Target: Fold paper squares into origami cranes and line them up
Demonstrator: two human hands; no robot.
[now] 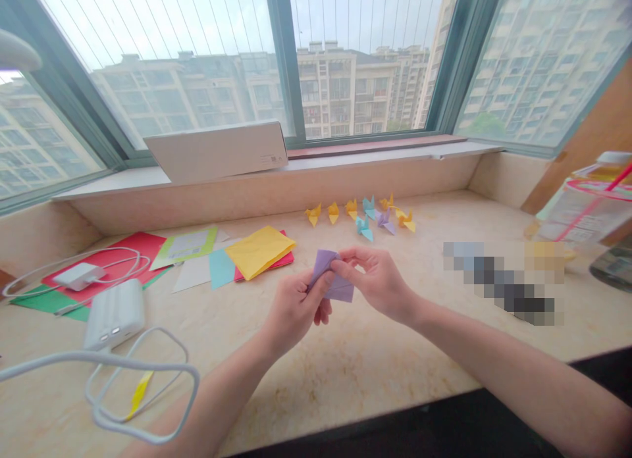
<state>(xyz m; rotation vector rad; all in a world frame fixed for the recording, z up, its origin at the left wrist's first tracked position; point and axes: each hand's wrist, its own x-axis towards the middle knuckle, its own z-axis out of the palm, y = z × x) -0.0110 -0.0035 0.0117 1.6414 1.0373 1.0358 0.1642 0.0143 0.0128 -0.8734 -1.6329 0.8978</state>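
Observation:
Between my two hands is a folded piece of purple origami paper [344,289], held just above the stone counter. My left hand [296,300] grips its left side, thumb on top and fingers curled beneath. With thumb and forefinger, my right hand [372,274] pinches the paper's upper edge; its other fingers are partly hidden. Beyond the hands stand several small folded paper cranes, among them a yellow crane [313,214], a blue crane [365,228] and a purple crane [386,222]. A folded yellow paper sheet [257,251] lies on other coloured sheets left of the hands.
At the left are a white power bank [116,312], a looping white cable [190,385] and a white charger [79,276] on red and green paper. A white box [217,152] leans by the window. Right stand a plastic cup [582,208] and a blurred-out object [498,280].

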